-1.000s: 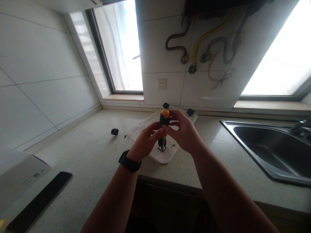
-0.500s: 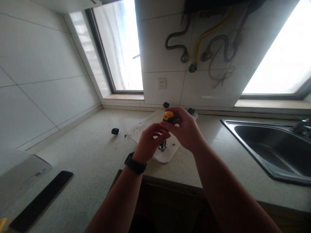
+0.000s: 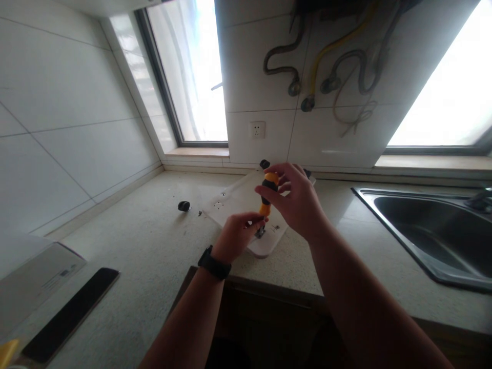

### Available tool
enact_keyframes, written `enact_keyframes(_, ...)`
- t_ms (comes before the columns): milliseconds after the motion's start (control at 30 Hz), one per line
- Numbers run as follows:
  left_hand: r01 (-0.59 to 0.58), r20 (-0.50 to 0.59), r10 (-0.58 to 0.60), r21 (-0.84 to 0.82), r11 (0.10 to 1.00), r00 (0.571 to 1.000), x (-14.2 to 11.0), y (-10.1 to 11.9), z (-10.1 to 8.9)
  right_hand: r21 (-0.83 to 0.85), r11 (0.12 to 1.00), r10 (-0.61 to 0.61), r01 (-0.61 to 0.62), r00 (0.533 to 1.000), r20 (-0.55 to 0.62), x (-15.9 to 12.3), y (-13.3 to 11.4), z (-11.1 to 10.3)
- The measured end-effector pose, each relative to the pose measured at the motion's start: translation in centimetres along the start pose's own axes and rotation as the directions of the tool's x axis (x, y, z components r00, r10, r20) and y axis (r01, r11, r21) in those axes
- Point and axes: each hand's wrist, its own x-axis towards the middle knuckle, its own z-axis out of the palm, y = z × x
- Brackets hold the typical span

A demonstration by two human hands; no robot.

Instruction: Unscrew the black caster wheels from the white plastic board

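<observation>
An orange and black screwdriver stands upright over a white board that lies on the counter. My right hand is wrapped round the screwdriver's handle near its top. My left hand is lower, its fingers pinched at the screwdriver's tip beside a small metal fitting on the board's near end. A black watch sits on my left wrist. Black caster wheels show behind my hands at the board's far edge and loose on the counter.
A steel sink is set in the speckled counter to the right. A black flat object and a pale box lie at the near left. Tiled walls, a socket, hoses and windows stand behind.
My left hand has slid down from the handle to the screwdriver's tip at the fitting. My right hand has shifted its hold on the handle and lifted a little.
</observation>
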Motion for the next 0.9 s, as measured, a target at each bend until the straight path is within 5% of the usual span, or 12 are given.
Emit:
enact_keyframes(233, 0.019, -0.115, -0.015, 0.039, 0.999, 0.993, 0.3, -1.0, 0.6, 0.335, 0.938, 0.031, -0.086, 0.986, 0.166, 0.1, 0.4, 0.5)
enact_keyframes(433, 0.058, -0.19, -0.055, 0.011, 0.998, 0.98, 0.4, -0.9, 1.2, 0.034, 0.999, -0.025, 0.02, 0.992, 0.126, 0.2, -0.4, 0.2)
enact_keyframes(533, 0.056, -0.211, -0.062, -0.034, 0.998, 0.975, 0.3, -0.9, 1.3, 0.107, 0.994, 0.013, -0.026, 0.993, 0.118, 0.2, -0.4, 0.1)
enact_keyframes(667, -0.011, -0.167, 0.005, -0.039, 0.999, 0.986, 0.0, -1.3, 1.0, 0.294, 0.953, 0.036, -0.072, 0.991, 0.129, 0.2, -0.2, 0.0)
enact_keyframes(900, -0.033, -0.074, 0.037, 0.056, 0.998, 0.997, -0.5, -2.1, 0.2, 0.364, 0.93, 0.025, -0.055, 0.996, 0.085, 0.4, 0.4, 0.0)
